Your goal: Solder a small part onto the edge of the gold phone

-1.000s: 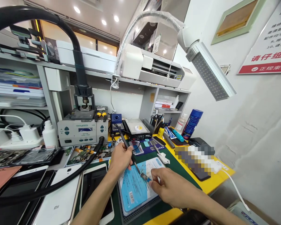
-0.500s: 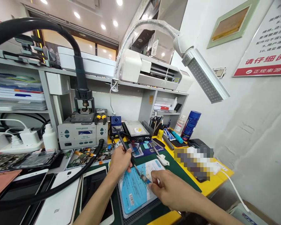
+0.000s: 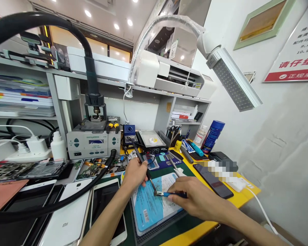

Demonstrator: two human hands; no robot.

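Far left: white phone (image 3: 66,215), back up, with the black hose (image 3: 99,177) curving across it; presumably parked aside to free the middle. Behind, a tray of circuit boards (image 3: 92,167), apparently for small parts. Next, a white-framed phone (image 3: 113,232), screen up, my left forearm slanting over it.

My left hand (image 3: 137,171) is closed around the grip of a slim dark tool (image 3: 140,158), metal shaft aimed down and toward me. I read the slant as bringing the tip over the blue-and-white packet (image 3: 142,208), which lies flat below, dotted with dark specks; likely a catch surface. It rests on a dark mesh pad (image 3: 143,239), in turn on the green mat (image 3: 189,171).

My right hand (image 3: 188,196) pinches a blue-handled tool (image 3: 166,194), held nearly level, metal head leftward to meet the tip. Contact between the two ends: cannot tell.

Room: the white-framed phone crowds the packet's left side. Nearside, the yellow bench (image 3: 190,236) ends just beyond the mat. Right of the packet, a strip of mat gives some sideways play, then a dark phone (image 3: 213,181) near the bench's right edge limits reach.
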